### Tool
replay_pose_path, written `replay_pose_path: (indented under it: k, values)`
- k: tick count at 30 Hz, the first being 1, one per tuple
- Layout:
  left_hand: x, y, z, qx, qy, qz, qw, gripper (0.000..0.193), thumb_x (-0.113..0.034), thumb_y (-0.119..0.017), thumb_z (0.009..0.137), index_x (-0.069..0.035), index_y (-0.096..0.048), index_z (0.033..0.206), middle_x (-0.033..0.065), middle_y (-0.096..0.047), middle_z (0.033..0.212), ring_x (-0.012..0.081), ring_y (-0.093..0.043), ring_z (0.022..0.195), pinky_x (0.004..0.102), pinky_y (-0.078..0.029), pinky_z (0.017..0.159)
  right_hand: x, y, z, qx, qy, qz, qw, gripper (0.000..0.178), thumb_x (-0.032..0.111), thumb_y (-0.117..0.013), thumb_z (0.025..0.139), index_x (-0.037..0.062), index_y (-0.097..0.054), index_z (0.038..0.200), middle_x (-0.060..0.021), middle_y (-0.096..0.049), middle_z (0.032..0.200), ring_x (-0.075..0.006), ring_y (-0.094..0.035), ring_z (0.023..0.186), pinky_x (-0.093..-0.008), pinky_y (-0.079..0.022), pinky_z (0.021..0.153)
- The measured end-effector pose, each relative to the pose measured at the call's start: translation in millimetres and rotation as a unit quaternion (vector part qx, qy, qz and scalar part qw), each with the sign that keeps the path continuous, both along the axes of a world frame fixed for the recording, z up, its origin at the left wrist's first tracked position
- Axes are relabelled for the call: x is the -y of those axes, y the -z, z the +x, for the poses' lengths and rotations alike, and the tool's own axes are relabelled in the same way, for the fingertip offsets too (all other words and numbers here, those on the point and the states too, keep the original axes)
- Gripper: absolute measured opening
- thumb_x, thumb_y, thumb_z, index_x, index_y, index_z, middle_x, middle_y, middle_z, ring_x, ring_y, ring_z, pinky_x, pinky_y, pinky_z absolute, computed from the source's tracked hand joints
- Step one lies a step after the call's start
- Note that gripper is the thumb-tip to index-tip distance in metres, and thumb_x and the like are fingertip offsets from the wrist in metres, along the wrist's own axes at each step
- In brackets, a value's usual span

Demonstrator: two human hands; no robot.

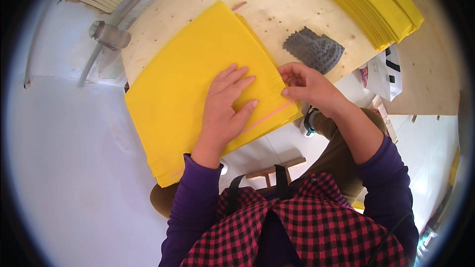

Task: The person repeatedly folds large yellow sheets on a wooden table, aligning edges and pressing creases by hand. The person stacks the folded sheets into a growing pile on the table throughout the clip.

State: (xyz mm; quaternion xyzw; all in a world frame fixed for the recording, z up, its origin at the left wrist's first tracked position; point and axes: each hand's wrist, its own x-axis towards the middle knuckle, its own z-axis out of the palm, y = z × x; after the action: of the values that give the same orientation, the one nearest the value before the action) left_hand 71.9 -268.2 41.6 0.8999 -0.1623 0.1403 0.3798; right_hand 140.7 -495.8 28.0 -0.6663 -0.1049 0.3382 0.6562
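Note:
In front of me lies a stack of yellow sheets (183, 84), thin and soft-looking, with a pink strip (269, 116) near its near edge. My left hand (226, 100) rests flat on top of the stack, fingers spread and holding nothing. At the stack's right edge, the thumb and fingers of my right hand (309, 86) are curled together against the yellow layers. Whether a single sheet sits in that pinch is too small to make out. Just beyond my right hand is a crumpled dark grey textured cloth (314, 49).
The pale wooden table (269, 12) carries a second pile of folded yellow material (366, 5) at the far right. A clear bottle (111, 35) stands at the far left. A white bag (386, 74) is at the right, and a wooden stool (277, 168) is below the table's near edge.

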Motion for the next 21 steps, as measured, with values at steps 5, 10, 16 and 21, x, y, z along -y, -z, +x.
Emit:
replay_pose_path:
  k: [5, 10, 16, 21]
  values:
    - [-1, 0, -1, -0.007, -0.002, 0.001, 1.000, 0.043, -0.008, -0.072, 0.071, -0.004, -0.065, 0.113, 0.0138, -0.059, 0.127, 0.0357, -0.048, 0.125, 0.0441, -0.036, 0.106, -2, -1, 3, 0.005, 0.004, 0.004, 1.000, 0.049, 0.009, -0.068, 0.076, 0.0008, -0.054, 0.122, -0.0027, -0.053, 0.107, -0.0099, -0.051, 0.087, -0.0238, -0.045, 0.081]
    - [-1, 2, -1, -0.006, 0.002, -0.010, 1.000, 0.042, -0.010, -0.071, 0.072, -0.004, -0.065, 0.113, 0.0141, -0.058, 0.127, 0.0352, -0.047, 0.126, 0.0435, -0.036, 0.106, -6, -1, 4, 0.046, 0.031, -0.032, 0.998, 0.051, 0.008, -0.068, 0.075, 0.0035, -0.055, 0.123, -0.0035, -0.052, 0.108, -0.0107, -0.050, 0.086, -0.0246, -0.045, 0.080]
    - [-1, 1, -1, -0.004, 0.005, -0.011, 1.000, 0.042, -0.015, -0.072, 0.074, -0.004, -0.065, 0.114, 0.0150, -0.058, 0.128, 0.0356, -0.047, 0.126, 0.0440, -0.035, 0.107, -12, -3, 0, 0.265, 0.091, -0.101, 0.955, 0.054, 0.003, -0.067, 0.072, 0.0146, -0.057, 0.124, -0.0032, -0.050, 0.117, -0.0123, -0.051, 0.094, -0.0265, -0.043, 0.081]
    - [-1, -2, -3, 0.006, 0.017, -0.006, 1.000, 0.045, -0.020, -0.073, 0.075, -0.002, -0.064, 0.115, 0.0163, -0.058, 0.128, 0.0358, -0.047, 0.127, 0.0443, -0.034, 0.107, -23, -1, 7, 0.474, 0.117, -0.058, 0.871, 0.024, 0.005, -0.070, 0.074, 0.0145, -0.069, 0.097, -0.0068, -0.056, 0.113, -0.0263, -0.053, 0.103, -0.0349, -0.042, 0.092]
